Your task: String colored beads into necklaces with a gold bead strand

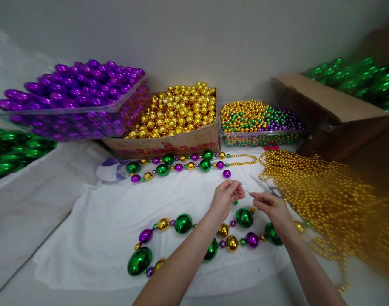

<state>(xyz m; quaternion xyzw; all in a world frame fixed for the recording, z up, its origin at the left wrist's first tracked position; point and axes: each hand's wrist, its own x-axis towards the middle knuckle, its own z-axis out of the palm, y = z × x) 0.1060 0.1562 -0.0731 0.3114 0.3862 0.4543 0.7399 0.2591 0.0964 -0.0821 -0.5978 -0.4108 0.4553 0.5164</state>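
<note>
Fingers pressed together on both sides, the left hand [228,196] and the right hand [269,203] each pinching a thin pale line [247,191] that runs slantwise between them, with one shiny purple bead [226,174] just beyond the left hand, near the line's far end. Closer in, on the white cloth [108,221], lies the bead garland [183,223], a mirror-bright loop of fat green balls, smaller gold and purple ones and tiny beads between, partly covered by the forearms [185,257].

glossy bead strand [183,223]; matt cardboard box [194,143]; matt cloth [101,238]
</note>
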